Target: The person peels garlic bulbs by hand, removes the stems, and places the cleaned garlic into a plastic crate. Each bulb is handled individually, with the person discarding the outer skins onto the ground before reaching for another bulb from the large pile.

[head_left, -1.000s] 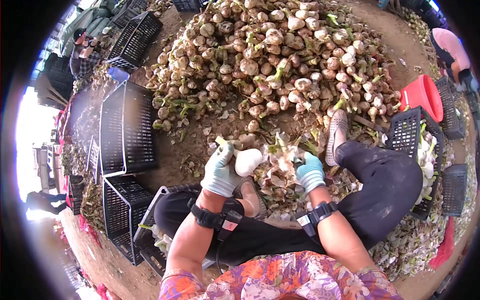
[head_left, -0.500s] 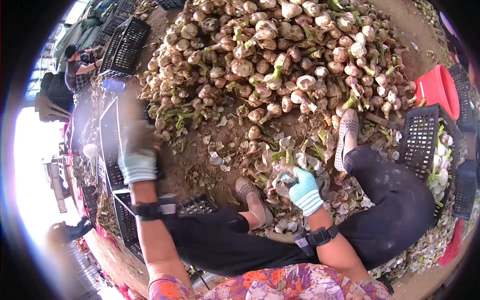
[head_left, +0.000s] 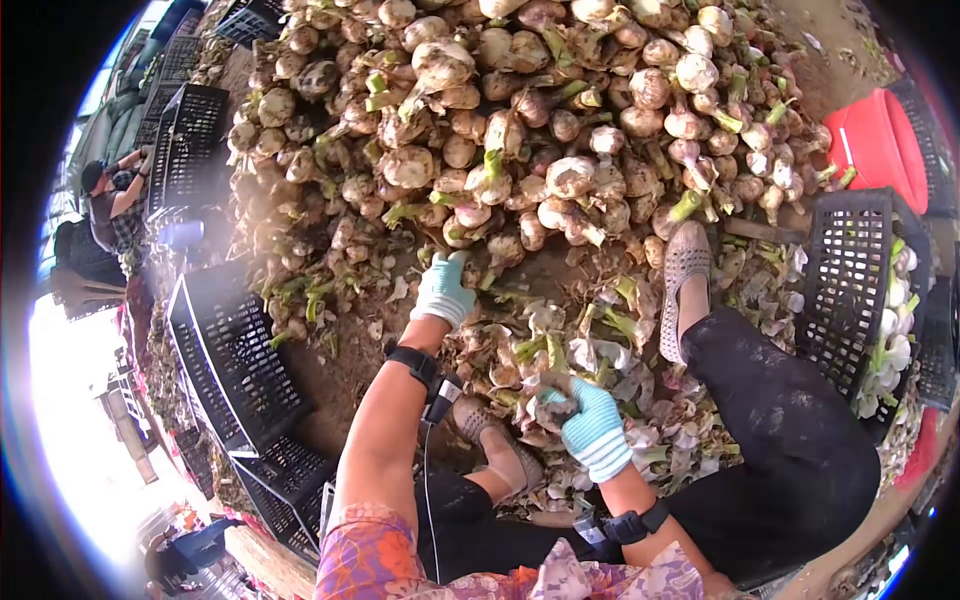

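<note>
My left hand, in a pale blue and white glove, reaches to the lower edge of a large heap of garlic bulbs. Its fingers point at the bulbs and are partly hidden among them, so their grip does not show. My right hand, gloved the same way, is closed above the loose peelings between my feet. Something dark and small sits at its fingertips, too unclear to name.
Black crates stand at the left, and another crate with cleaned garlic at the right. Behind it is a red bucket. Another person works at the upper left. My shoes flank the peelings.
My left hand has moved from over the left crates, right to the heap's edge. My right hand has shifted slightly down and left, still closed. The view has also shifted.
</note>
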The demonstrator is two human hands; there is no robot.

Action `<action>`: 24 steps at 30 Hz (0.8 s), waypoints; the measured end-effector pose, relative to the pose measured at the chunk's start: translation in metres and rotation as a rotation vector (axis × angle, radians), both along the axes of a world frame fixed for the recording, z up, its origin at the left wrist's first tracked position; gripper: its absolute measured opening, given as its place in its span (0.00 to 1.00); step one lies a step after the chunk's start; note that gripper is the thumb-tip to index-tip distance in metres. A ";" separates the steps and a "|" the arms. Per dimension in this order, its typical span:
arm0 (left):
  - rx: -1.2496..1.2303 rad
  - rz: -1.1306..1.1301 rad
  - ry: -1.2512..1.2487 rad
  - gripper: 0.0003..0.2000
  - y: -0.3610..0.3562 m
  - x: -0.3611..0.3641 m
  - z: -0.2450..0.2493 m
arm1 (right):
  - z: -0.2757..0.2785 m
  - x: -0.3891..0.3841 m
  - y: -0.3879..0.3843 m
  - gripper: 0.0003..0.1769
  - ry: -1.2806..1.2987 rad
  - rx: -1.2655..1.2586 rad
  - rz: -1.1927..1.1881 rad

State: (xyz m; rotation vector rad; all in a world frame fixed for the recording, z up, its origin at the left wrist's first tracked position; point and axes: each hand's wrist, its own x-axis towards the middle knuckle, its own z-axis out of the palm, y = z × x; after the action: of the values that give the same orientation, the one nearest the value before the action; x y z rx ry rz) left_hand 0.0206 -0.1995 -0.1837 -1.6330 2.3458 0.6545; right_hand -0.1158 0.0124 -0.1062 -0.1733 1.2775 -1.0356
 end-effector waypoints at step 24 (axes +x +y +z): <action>0.715 0.403 1.062 0.35 0.196 0.044 0.231 | 0.080 0.014 0.036 0.06 0.963 -0.939 0.164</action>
State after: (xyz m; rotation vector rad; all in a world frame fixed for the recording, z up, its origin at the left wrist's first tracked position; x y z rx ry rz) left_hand 0.0649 -0.0034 0.0476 -1.5470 1.7550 2.5742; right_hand -0.1014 0.0486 -0.0258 -1.6187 1.4471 -1.3976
